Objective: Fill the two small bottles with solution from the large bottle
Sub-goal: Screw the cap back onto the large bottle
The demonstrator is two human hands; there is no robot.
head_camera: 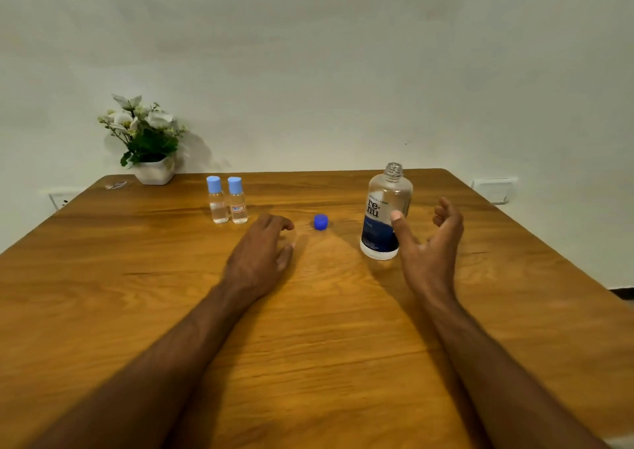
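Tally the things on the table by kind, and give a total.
Small bottles: 2, both capped
Large bottle: 1, cap off
Loose blue cap: 1
Flower pot: 1
Small wrapper-like scrap: 1
Total: 6

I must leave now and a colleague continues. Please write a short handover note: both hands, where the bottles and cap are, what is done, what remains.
Left hand: open, resting on the table, holding nothing.
Right hand: open beside the large bottle, not gripping it.
Large bottle: upright, uncapped; its blue cap lies on the table between the hands.
Two small bottles: upright side by side, far left, light-blue caps on, with clear liquid inside.
Done: large bottle opened.
Left: uncap the small bottles, pour, recap everything.
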